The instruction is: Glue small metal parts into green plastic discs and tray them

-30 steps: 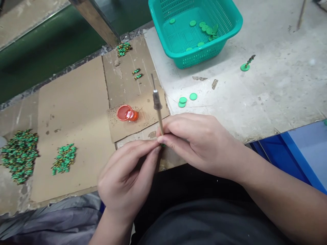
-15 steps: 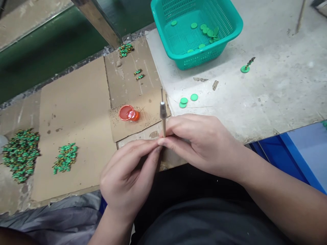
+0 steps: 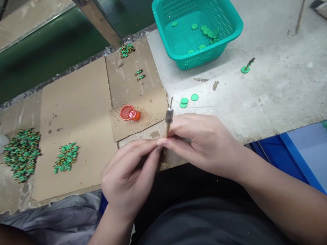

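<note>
My right hand [image 3: 204, 144] pinches the pale wooden shaft of a thin needle tool [image 3: 169, 117], its dark collar and fine metal pin pointing up. My left hand [image 3: 131, 173] is closed in a pinch, its fingertips meeting those of my right hand; anything between them is hidden. Just beyond the hands, a small red cup [image 3: 130, 113] of red liquid stands on cardboard. Several flat green discs [image 3: 194, 97] lie on the table past my right hand. Farther right, one green disc [image 3: 245, 69] carries a small dark upright figure [image 3: 250, 62].
A turquoise basket [image 3: 182, 63] with green discs inside stands at the back. Small green, black and yellow pieces form a large heap [image 3: 21, 154], a smaller cluster [image 3: 66, 157] and a far pile [image 3: 126, 50]. Two more pieces [image 3: 140, 77] lie on the cardboard [image 3: 76, 105].
The needle tool's upper end has tipped to the right and its pin sits lower in view. Both hands keep almost the same place and grip.
</note>
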`<state>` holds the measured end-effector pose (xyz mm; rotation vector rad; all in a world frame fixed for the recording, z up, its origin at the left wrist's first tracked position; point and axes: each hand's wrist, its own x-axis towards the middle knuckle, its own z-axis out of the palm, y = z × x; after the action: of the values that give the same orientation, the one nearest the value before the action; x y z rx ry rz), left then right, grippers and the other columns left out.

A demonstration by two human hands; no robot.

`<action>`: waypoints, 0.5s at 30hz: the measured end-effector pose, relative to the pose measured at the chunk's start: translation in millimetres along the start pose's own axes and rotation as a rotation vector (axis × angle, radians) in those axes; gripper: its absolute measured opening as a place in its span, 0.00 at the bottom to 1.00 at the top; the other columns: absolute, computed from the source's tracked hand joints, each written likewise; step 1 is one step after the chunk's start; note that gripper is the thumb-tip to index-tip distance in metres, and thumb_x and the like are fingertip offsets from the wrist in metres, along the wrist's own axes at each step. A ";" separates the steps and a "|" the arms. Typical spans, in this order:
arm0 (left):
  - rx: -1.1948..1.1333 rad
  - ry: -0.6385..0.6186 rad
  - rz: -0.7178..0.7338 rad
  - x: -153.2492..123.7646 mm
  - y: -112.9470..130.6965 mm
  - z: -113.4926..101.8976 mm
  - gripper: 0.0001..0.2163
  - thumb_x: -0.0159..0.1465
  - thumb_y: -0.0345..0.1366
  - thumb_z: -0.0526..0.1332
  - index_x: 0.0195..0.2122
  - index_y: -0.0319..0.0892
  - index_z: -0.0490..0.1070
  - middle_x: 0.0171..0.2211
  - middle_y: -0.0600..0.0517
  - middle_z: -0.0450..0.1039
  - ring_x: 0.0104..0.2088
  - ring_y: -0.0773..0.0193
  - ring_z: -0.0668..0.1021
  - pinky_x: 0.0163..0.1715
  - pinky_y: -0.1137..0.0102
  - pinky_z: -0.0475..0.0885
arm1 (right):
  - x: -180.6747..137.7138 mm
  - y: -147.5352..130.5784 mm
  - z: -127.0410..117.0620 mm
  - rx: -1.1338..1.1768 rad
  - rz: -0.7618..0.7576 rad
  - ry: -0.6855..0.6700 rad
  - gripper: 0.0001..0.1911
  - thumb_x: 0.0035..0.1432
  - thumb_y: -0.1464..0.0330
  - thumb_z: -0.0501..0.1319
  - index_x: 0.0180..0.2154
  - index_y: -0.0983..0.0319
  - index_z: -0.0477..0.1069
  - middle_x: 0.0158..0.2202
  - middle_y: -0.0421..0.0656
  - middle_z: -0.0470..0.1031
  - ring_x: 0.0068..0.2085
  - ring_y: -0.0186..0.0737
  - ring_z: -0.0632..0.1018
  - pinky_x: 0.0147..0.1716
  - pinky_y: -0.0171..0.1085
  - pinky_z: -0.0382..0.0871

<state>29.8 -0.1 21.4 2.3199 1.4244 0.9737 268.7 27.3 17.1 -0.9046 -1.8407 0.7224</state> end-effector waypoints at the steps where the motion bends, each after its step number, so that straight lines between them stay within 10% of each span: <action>1: 0.000 -0.002 -0.001 0.2 0.5 0.1 0.14 0.75 0.27 0.73 0.53 0.57 0.88 0.48 0.56 0.90 0.47 0.58 0.91 0.51 0.60 0.88 | 0.2 0.0 0.0 0.002 -0.003 0.000 0.13 0.83 0.67 0.65 0.39 0.59 0.77 0.38 0.39 0.86 0.38 0.38 0.83 0.41 0.36 0.73; 15: -0.017 0.021 0.015 -0.6 -3.1 2.2 0.14 0.73 0.25 0.75 0.51 0.54 0.88 0.47 0.56 0.89 0.46 0.61 0.89 0.52 0.64 0.86 | 2.4 0.8 3.7 0.084 -0.028 -0.006 0.11 0.82 0.73 0.65 0.40 0.60 0.74 0.41 0.40 0.85 0.40 0.36 0.81 0.41 0.35 0.71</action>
<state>28.9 1.2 17.9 2.3174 1.4032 1.0135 264.9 29.4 16.1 -0.8221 -1.8107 0.7801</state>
